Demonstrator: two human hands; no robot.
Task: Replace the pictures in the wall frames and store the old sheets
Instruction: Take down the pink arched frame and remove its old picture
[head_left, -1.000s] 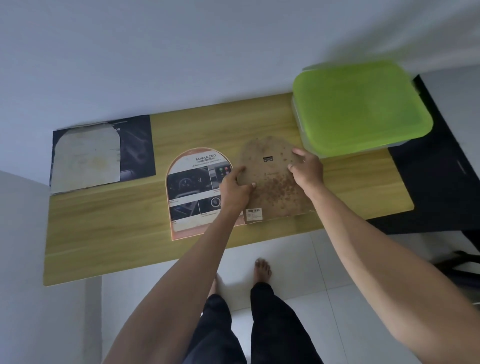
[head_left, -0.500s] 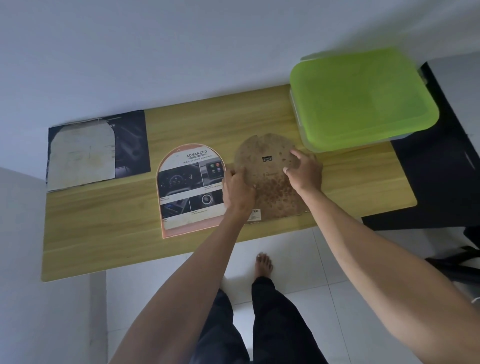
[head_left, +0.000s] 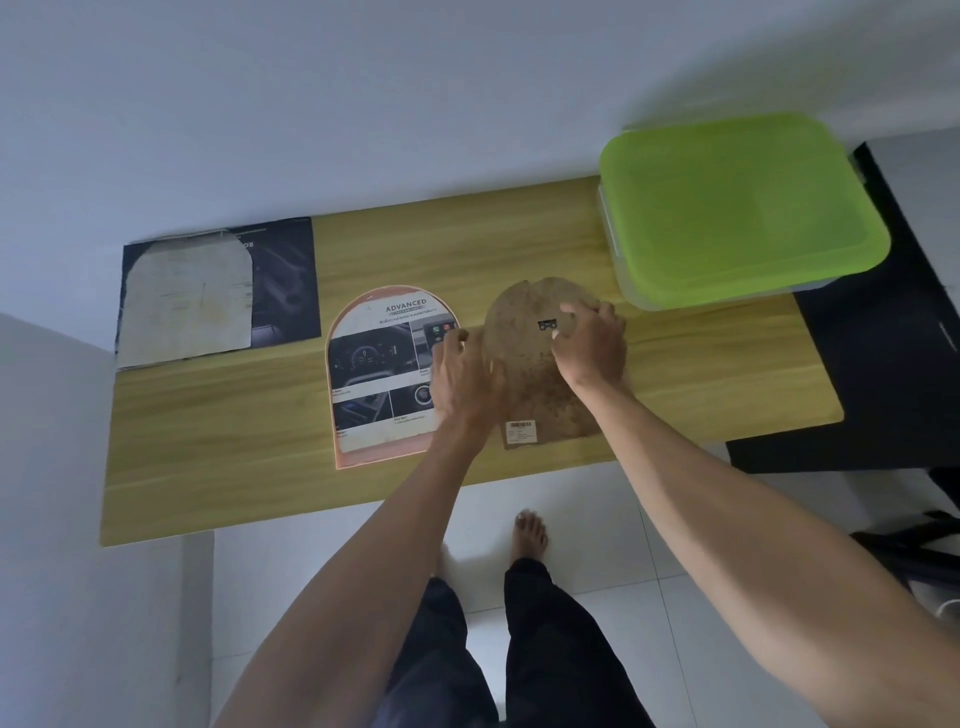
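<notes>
1. Risk of tearing or creasing: brown backing board (head_left: 540, 384) looks worn and speckled, with a notch at its arched top; a hard pull at that edge could split it further.
2. Risk of dragging the neighbour: arched frame with the printed picture (head_left: 382, 374) lies just beside the board on the wooden table (head_left: 223, 441), under the edge of the left hand (head_left: 465, 379); a careless sweep could shove it toward the near table edge.
3. Risk of misalignment: board laid back crooked over the frame would leave the picture shifted or its corner folded.
4. Risk of snagging: small black hanger (head_left: 546, 326) near the board's top sits right at the right hand (head_left: 589, 345); a fingertip catching it could flip the board.
5. Left hand: fingers loosely bent, resting across the board's left edge and the frame's right side; whether pinching the board edge or merely pressing, cannot tell.
6. Right hand: fingers curled down onto the upper part of the board beside the hanger, thumb hidden; appears to press or hold, true pinch not visible.
7. Elsewhere: pale old sheet (head_left: 189, 301) lying on a dark print (head_left: 285, 291) at the table's far left, well apart; green-lidded box (head_left: 737, 208) closed at the far right, probably for storage.
</notes>
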